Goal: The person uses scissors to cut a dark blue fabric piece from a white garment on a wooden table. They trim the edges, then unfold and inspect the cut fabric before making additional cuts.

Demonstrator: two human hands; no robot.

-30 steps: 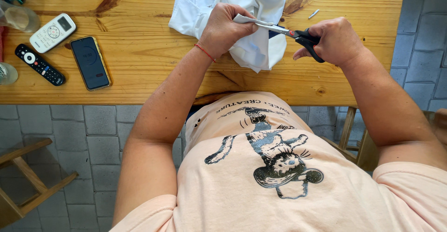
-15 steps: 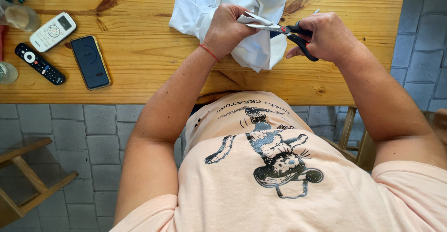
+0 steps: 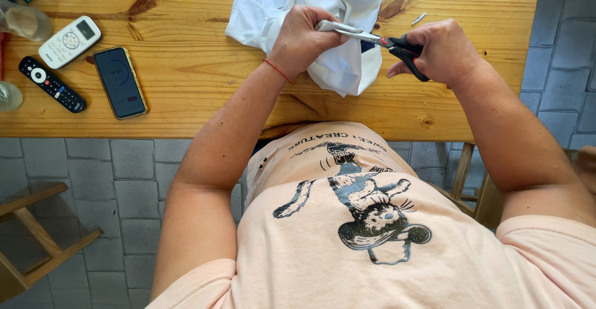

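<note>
Comparing against earlier frames, we note scissors (image 3: 379,41) shifted: blades now closer together at cloth (image 3: 335,11) fold. Right hand (image 3: 437,51) wrapped round black handles; left hand (image 3: 304,39) clenched on cloth, on worktop (image 3: 186,61) far edge. Cutting judged under way.

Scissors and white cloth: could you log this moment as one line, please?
left hand: gripping white cloth | right hand: holding scissors | surface: wooden table

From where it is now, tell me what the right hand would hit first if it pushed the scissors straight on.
The right hand aims the scissors leftward; their tips already reach the white cloth pinched in the left hand, so probably the cloth first.
</note>
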